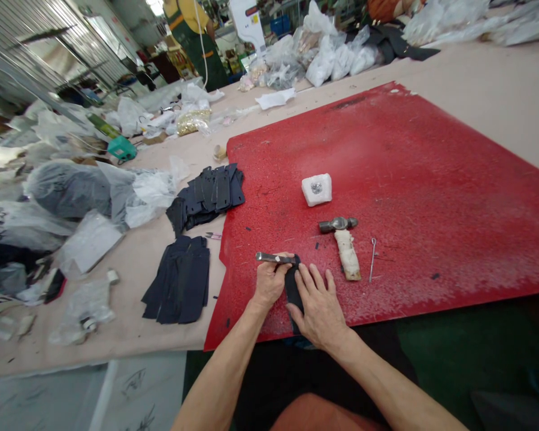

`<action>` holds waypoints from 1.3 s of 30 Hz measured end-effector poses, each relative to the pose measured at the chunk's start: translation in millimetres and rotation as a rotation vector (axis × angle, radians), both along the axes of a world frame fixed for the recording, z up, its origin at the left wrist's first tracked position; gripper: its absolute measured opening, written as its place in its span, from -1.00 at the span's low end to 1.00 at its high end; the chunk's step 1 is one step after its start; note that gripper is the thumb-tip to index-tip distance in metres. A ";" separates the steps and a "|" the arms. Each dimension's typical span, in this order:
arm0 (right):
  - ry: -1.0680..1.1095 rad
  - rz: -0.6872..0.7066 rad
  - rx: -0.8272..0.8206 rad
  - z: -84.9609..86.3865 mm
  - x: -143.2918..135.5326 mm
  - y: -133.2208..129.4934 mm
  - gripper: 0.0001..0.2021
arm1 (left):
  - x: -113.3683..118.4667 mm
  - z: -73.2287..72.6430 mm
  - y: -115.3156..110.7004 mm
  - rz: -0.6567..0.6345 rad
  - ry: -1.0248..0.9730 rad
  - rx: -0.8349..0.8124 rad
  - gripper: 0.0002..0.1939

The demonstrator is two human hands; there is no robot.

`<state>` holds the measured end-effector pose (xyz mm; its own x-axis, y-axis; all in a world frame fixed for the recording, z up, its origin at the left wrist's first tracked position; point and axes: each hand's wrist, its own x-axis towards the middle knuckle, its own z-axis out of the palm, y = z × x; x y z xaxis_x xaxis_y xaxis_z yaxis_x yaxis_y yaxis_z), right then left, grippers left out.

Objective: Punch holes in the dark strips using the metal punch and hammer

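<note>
A metal punch tool (268,257) is gripped in my left hand (270,281), its tip at the upper end of a narrow dark strip (293,293). My right hand (321,305) lies on the strip with its fingers spread, pressing it against the red mat (408,179). To the right of my hands rests a hammer (348,254) with a wrapped handle, and beside it a thin metal rod (372,259) with a looped end. Farther up the mat sits a small white block (317,190) with a grey patch on top.
Two piles of dark pieces, one at the mat's edge (213,191) and one nearer (179,281), lie left of my hands. Plastic bags (67,191) crowd the far left. A person in green overalls (197,42) stands beyond the table.
</note>
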<state>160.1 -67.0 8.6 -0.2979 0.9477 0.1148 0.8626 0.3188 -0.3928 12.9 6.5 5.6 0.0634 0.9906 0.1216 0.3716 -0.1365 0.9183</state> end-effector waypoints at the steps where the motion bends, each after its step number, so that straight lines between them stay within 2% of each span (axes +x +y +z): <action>1: 0.002 -0.003 0.003 0.0 0.4 0.2 -0.31 | 0.7 -0.5 0.3 0.002 0.023 0.013 -0.83; 9: 0.014 0.005 0.015 -0.8 0.1 -0.5 -0.37 | 6.2 -12.1 3.0 -0.044 0.165 0.115 -0.81; 13: 0.110 0.019 0.061 12.8 20.9 7.7 -0.54 | 8.1 -13.0 3.1 -0.039 0.176 0.139 -0.82; 15: 0.107 -0.076 0.113 23.1 41.9 18.4 -0.59 | 9.1 -12.0 3.3 -0.039 0.188 0.136 -0.83; 17: 0.016 -0.234 0.125 31.5 64.3 32.3 -0.57 | 9.7 -11.3 3.5 -0.042 0.203 0.134 -0.85; 19: -0.112 -0.347 0.047 35.3 81.7 46.4 -0.52 | 9.9 -11.7 3.8 -0.052 0.217 0.136 -0.86; 22: -0.181 -0.406 -0.147 33.0 92.5 62.9 -0.57 | 9.3 -14.8 3.8 -0.063 0.230 0.140 -0.87; 24: -0.059 -0.453 -0.260 30.4 92.6 70.8 -0.62 | 8.9 -17.2 3.6 -0.062 0.222 0.135 -0.88; 27: 0.477 -0.567 -0.516 30.6 90.9 79.5 -0.51 | 8.9 -17.7 3.3 -0.069 0.201 0.131 -0.88; 29: 0.848 -0.584 -0.691 32.8 90.2 83.2 -0.43 | 9.2 -15.0 2.9 -0.072 0.196 0.134 -0.89; 32: 1.152 -0.596 -0.796 39.1 88.8 85.9 -0.42 | 8.9 -8.6 1.9 -0.081 0.190 0.142 -0.89; 35: 1.208 -0.627 -0.774 60.3 86.3 84.3 -0.41 | 7.9 -5.0 0.9 -0.089 0.188 0.151 -0.90; 37: 1.127 -0.544 -0.654 90.2 83.7 77.5 -0.38 | 7.1 -5.5 0.6 -0.080 0.200 0.154 -0.90; 39: 0.976 -0.403 -0.404 130.1 80.0 65.6 -0.36 | 6.6 -6.9 0.7 -0.073 0.211 0.152 -0.91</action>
<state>240.1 -1.4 138.6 0.0867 0.9749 -0.2053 0.1414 -0.2160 -0.9661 19.5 7.2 -1.3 0.1737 0.9539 0.2448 0.5367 -0.3001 0.7886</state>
